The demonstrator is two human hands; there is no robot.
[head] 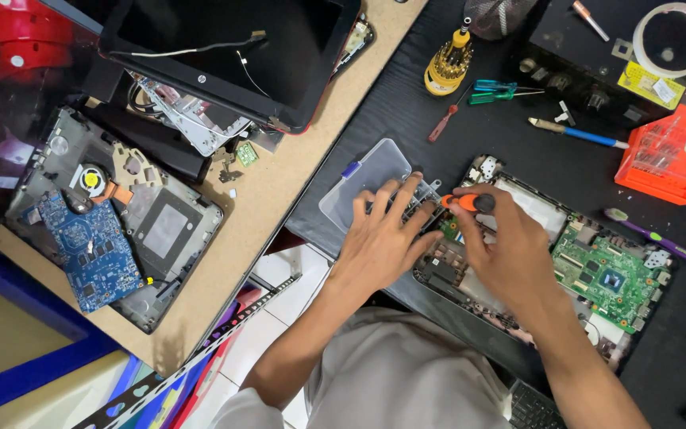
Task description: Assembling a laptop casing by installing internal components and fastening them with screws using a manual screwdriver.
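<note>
An opened laptop base lies on a black mat, its green motherboard exposed at the right. My right hand grips an orange-and-black screwdriver over the base's upper left corner. My left hand rests flat beside it, fingers spread, fingertips pressing on the corner of the base near a small green board. A clear plastic tray lies partly under my left hand.
A second dismantled laptop base with a blue board and a black screen lid lie on the wooden board at left. A yellow screwdriver bit holder, teal tweezers, orange box, tape roll and purple tool lie around the mat.
</note>
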